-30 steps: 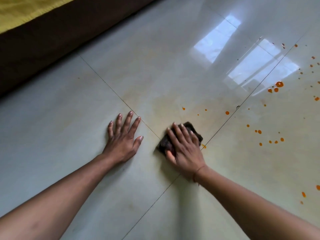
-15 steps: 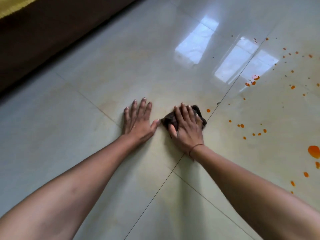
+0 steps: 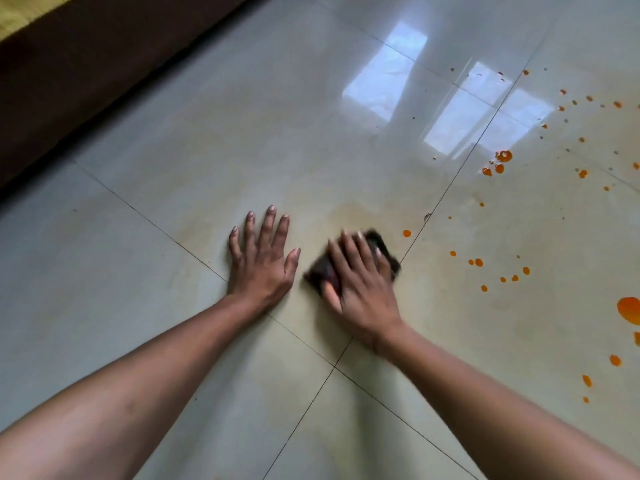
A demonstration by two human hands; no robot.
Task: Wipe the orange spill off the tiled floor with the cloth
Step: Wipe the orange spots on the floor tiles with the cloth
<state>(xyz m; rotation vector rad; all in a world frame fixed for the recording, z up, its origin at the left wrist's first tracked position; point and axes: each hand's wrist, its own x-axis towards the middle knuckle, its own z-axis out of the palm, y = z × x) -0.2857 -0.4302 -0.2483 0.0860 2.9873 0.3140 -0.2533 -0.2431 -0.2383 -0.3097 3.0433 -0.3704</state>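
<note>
Tiled floor (image 3: 166, 341) is showing orange spill (image 3: 628, 310) right of the cloth (image 3: 320, 273). Left hand (image 3: 263, 268) is bracing open; right hand (image 3: 363, 292) is pressing flat-fingered, risking smearing.

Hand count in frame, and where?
2. Left hand flat on the floor tile, fingers spread; right hand pressing the dark cloth just right of it. Neither is hidden.

Soft daylight, fairly dim; bright window glare on the glossy tiled floor (image 3: 277, 133) upper right; right hand (image 3: 363, 289) motion-blurred; upper-left corner dark
</note>
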